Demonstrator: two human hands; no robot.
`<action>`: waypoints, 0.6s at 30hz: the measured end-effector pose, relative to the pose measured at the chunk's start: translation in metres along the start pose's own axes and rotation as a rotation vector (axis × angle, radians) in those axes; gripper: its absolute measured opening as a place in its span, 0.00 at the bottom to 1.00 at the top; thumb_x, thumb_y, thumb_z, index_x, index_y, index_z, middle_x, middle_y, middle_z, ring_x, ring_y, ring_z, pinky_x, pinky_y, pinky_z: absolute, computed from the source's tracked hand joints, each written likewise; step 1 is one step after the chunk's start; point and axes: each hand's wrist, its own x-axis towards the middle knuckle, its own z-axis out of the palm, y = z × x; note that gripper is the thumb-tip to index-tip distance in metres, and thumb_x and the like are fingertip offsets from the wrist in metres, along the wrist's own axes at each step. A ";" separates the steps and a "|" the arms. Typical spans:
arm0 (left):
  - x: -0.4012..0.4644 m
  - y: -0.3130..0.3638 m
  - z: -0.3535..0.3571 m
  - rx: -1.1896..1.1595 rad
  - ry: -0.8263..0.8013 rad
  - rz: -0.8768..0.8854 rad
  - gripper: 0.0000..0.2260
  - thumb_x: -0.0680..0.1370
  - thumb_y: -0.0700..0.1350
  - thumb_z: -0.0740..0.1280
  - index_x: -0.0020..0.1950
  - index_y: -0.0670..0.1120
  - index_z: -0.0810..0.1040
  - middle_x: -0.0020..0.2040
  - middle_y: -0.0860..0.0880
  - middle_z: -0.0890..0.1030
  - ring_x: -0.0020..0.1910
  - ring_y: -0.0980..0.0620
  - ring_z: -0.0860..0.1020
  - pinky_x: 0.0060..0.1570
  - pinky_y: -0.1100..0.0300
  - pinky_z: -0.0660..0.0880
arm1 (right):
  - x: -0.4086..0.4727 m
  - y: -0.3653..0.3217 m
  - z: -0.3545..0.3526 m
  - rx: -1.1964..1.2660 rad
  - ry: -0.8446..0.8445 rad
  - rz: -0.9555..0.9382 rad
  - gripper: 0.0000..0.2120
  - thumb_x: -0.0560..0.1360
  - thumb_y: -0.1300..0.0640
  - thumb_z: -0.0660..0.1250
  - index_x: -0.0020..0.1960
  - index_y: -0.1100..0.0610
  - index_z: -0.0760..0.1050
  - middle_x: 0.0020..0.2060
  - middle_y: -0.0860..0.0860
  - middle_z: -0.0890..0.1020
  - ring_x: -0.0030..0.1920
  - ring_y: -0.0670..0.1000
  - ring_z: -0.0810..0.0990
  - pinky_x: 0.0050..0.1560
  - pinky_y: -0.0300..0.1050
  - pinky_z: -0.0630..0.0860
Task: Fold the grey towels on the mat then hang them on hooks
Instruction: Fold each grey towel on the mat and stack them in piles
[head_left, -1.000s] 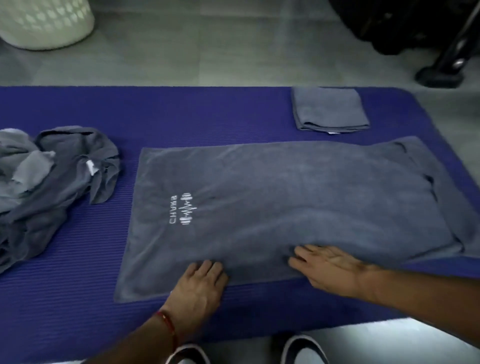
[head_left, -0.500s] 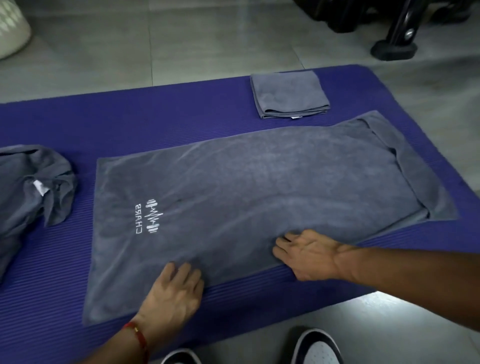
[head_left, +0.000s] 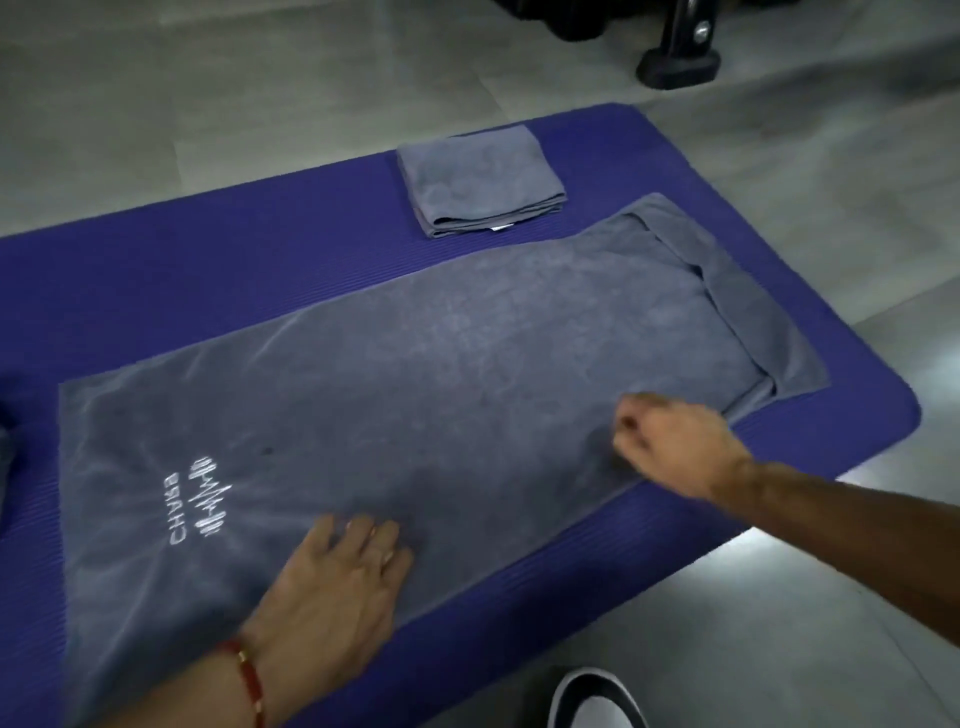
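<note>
A purple mat (head_left: 218, 291) lies on the grey tiled floor (head_left: 270, 93) and carries the towels. The large grey towel (head_left: 441, 374) is spread flat across most of the mat, its white logo (head_left: 200, 499) near the left end, and its right end is turned back on itself in a narrow flap (head_left: 748, 301). Beyond it, near the mat's far edge, sits a small folded towel (head_left: 480, 179), a neat square just beside the large one.

The left hand (head_left: 337, 582) lies palm down on the towel's near edge, fingers (head_left: 363, 535) straight and slightly spread, pressing the cloth; a red bracelet (head_left: 249, 675) circles the wrist. The right hand (head_left: 675, 447) reaches in from the right over the towel's near edge, close to the flap. Its fingers (head_left: 631, 421) are curled, but motion blur hides whether they pinch the cloth or merely hover, so I cannot tell.

At the left frame edge a dark grey bundle (head_left: 6, 447) is cut off and hard to identify. A shoe tip (head_left: 597, 699) shows at the bottom, and a black stand foot (head_left: 678, 65) sits on the floor at the top.
</note>
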 end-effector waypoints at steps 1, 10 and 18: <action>0.019 -0.008 -0.005 0.015 0.019 0.038 0.12 0.69 0.49 0.62 0.46 0.47 0.81 0.47 0.42 0.80 0.44 0.40 0.78 0.48 0.43 0.74 | 0.003 0.029 -0.004 0.044 0.031 0.213 0.16 0.79 0.43 0.58 0.56 0.54 0.75 0.57 0.57 0.83 0.56 0.62 0.82 0.54 0.54 0.77; 0.210 -0.032 -0.023 -0.042 -0.082 0.022 0.22 0.71 0.56 0.63 0.57 0.43 0.83 0.61 0.39 0.80 0.58 0.38 0.79 0.50 0.37 0.78 | 0.021 0.207 0.005 0.604 0.035 1.148 0.07 0.80 0.59 0.63 0.43 0.59 0.72 0.50 0.61 0.75 0.49 0.58 0.75 0.59 0.57 0.77; 0.308 -0.013 0.017 -0.176 -0.049 -0.258 0.30 0.82 0.62 0.49 0.82 0.58 0.44 0.83 0.47 0.44 0.81 0.41 0.43 0.74 0.34 0.52 | 0.038 0.219 0.045 0.741 0.202 1.288 0.21 0.77 0.45 0.66 0.54 0.65 0.76 0.55 0.62 0.79 0.52 0.63 0.79 0.51 0.56 0.77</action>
